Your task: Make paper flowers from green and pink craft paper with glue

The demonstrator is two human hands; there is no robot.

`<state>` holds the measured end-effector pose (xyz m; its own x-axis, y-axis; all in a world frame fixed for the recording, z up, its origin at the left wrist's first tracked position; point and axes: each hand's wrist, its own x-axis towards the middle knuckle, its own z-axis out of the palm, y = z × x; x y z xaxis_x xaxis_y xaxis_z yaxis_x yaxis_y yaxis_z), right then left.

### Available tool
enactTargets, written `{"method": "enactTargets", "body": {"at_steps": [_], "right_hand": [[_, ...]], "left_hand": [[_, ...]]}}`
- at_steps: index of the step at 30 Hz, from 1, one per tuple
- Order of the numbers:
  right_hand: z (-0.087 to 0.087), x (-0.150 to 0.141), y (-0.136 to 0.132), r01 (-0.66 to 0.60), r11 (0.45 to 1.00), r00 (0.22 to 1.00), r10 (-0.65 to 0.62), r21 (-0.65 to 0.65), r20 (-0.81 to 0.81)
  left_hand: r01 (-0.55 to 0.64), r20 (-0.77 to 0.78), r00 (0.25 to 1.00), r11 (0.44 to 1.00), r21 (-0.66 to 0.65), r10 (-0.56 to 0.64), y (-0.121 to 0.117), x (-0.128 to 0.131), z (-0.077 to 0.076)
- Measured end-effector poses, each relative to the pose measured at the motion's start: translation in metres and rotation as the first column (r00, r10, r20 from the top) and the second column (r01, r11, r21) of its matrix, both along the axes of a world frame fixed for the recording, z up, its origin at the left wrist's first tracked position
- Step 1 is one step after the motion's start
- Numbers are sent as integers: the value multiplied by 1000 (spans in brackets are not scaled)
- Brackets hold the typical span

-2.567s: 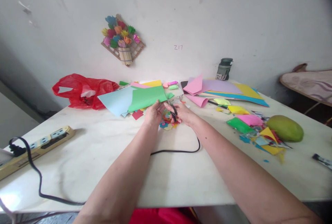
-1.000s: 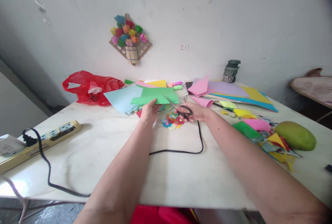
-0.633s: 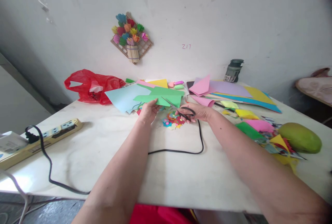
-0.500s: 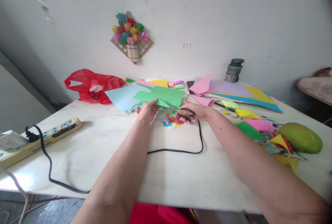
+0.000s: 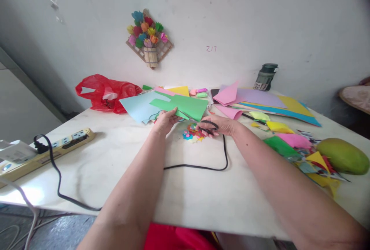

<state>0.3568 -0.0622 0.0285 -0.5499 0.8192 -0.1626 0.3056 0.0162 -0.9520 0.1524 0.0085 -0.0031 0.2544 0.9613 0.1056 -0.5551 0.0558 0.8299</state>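
A sheet of green paper with a cut-out notch is pinched along its near edge by my left hand, thumb on top. My right hand is closed around the black-handled scissors. The blades lie at the paper's near edge, beside my left fingers, and are partly hidden by the sheet. Small colourful paper cut-outs lie on the table just below the scissors. Behind the green sheet rests light blue paper.
A red plastic bag sits back left, a power strip with a black cord nearer. To the right are stacked coloured sheets, a dark bottle, paper scraps and a green mango-like fruit.
The scissor blades have closed further along the green paper's near edge, and the sheet has tilted slightly. The whole view has shifted a little; both hands keep their holds.
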Motion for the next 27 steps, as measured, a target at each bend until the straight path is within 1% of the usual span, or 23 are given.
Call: {"method": "enactTargets", "body": {"at_steps": [6, 10, 13, 18, 27], "right_hand": [[-3, -2, 2, 3, 1000, 1000, -3, -22, 4], [-4, -3, 2, -11, 999, 1000, 12, -34, 27], [-3, -4, 1, -14, 999, 999, 16, -40, 36], [-3, -5, 2, -27, 999, 999, 29, -44, 44], [-6, -4, 3, -6, 1000, 998, 7, -25, 55]], "left_hand": [[-48, 51, 997, 997, -57, 51, 1, 0, 2], [-61, 61, 996, 998, -32, 63, 3, 0, 0], [-53, 70, 996, 999, -14, 53, 3, 0, -1], [-30, 45, 999, 1000, 0, 30, 2, -1, -1], [-19, 34, 999, 999, 30, 18, 5, -2, -3]]}}
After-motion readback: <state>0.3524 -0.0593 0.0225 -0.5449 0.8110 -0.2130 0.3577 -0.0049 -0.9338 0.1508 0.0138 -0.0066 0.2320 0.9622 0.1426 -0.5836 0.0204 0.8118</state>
